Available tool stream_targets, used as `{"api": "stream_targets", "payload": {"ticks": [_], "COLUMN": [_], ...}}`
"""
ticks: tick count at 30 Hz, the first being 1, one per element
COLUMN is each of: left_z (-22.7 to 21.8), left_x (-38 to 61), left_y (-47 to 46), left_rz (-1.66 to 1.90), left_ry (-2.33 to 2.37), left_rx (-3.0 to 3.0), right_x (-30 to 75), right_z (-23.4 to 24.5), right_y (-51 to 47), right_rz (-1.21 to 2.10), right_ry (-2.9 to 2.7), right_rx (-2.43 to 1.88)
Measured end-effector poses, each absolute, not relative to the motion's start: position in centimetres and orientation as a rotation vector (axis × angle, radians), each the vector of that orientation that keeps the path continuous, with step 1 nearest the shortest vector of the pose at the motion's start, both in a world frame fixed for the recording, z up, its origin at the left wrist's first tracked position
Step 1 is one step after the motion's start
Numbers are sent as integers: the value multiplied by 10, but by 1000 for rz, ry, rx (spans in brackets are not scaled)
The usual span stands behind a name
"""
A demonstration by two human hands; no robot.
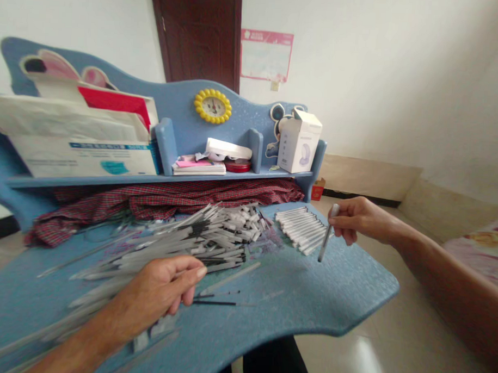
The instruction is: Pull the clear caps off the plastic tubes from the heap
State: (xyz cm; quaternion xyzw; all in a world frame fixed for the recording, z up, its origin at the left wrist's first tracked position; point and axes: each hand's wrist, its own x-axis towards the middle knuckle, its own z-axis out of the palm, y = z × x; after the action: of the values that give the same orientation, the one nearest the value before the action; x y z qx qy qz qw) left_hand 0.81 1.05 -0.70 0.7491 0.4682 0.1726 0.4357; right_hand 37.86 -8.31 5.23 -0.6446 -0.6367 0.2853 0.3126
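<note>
My right hand (352, 218) pinches a pen (325, 238) near its upper end and holds it tilted, tip end down, just right of a neat row of pens (300, 227). My left hand (170, 281) is closed, thumb against the forefinger, over the left part of the desk; whatever it may hold is hidden. Beside its fingers lie a thin black pen refill (216, 303) and a clear pen tube (231, 277). Behind the left hand spreads a large heap of loose pen parts (215, 229), white, clear and black.
The blue desk (310, 297) has a curved front edge. On its raised shelf stand a mask box (90, 159), notebooks (198, 167), a red round tin (237, 166) and a white box (300, 142). A checked cloth (171, 196) lies under the shelf.
</note>
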Motion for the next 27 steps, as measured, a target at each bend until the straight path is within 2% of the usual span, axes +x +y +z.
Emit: {"api": "stream_targets", "payload": {"ticks": [10, 20, 23, 27], "left_z": [-10, -7, -10, -13], "left_x": [7, 8, 6, 6], "left_y": [12, 9, 12, 13], "left_rz": [376, 431, 411, 412], "left_ry": [1152, 1155, 1148, 1148], "left_rx": [1878, 1861, 1871, 1886], "right_x": [381, 378, 375, 364], "right_z": [51, 51, 52, 45], "right_y": [-83, -83, -85, -87], "right_rz": [748, 599, 361, -337], "right_ry": [-1696, -1755, -1883, -2217], "right_rx": [-1766, -1897, -1989, -2220]}}
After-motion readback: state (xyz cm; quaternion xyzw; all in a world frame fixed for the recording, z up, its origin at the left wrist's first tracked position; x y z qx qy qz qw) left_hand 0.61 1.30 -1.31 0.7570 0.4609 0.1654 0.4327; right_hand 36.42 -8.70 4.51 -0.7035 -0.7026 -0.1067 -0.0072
